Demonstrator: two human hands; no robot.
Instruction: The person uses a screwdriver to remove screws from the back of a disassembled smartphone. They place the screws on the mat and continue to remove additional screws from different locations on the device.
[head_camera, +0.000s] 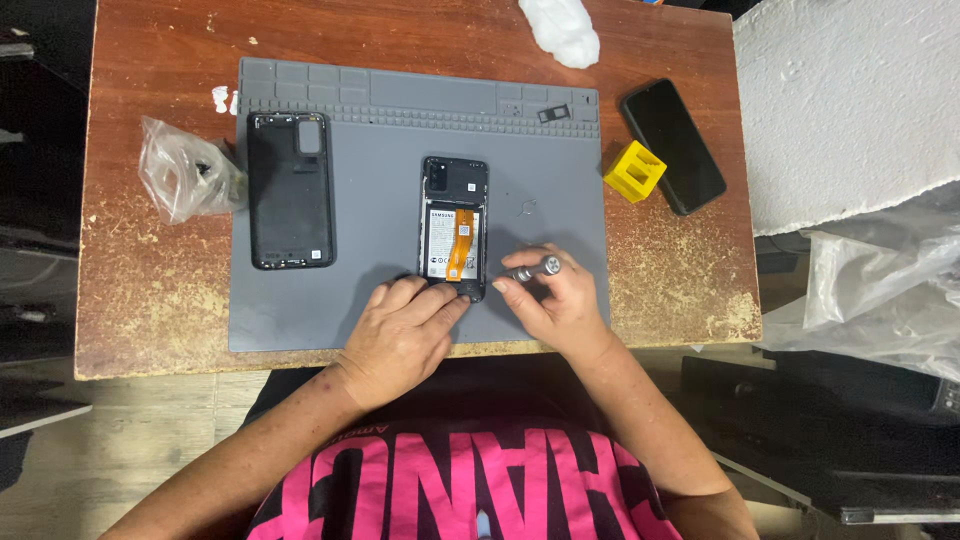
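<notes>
At the left edge of the worn reddish-brown wooden desk (150, 310) lies a crumpled clear plastic bag (183, 178), just beside the grey rubber work mat (300, 310) that covers the middle of the desk. On the left part of the mat rests a black plastic phone back cover (290, 190), with its inner side up. In the middle of the mat lies the opened black smartphone (455, 228); its battery and an orange flat cable are visible. The left hand (400, 335) lies flat and loosely open, palm down, and its fingertips press on the lower end of the opened phone. Just to the right, the right hand (560, 300) is closed around a small silver metal screwdriver (535, 267), and the tip of the tool points toward the lower right corner of the phone. Further right, a small yellow plastic block (634, 171) stands at the edge of the mat, and near it a second black smartphone (673, 146) lies screen up on the wood. A white crumpled cloth (562, 30) lies at the top edge of the desk.
</notes>
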